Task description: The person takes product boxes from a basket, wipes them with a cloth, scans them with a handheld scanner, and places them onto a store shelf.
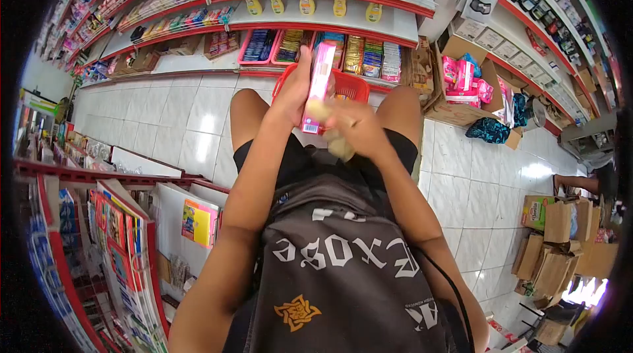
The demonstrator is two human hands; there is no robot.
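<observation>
A slim pink and white box (320, 82) is held upright in my left hand (295, 92), whose fingers lie along its left side. My right hand (356, 127) is at the box's lower right side, closed round a yellowish cloth-like item (339, 145) that is blurred by motion. Part of this item touches the lower face of the box. Behind the box, between my knees, stands a red plastic basket (353, 88), whose contents are mostly hidden.
Ahead are shelves (330, 22) with yellow bottles (306, 5) and trays of sachets (257, 45). To the right stands a cardboard box (455, 112) of pink packs. Book racks (125, 221) are at the left. Another person's leg (577, 183) shows at far right.
</observation>
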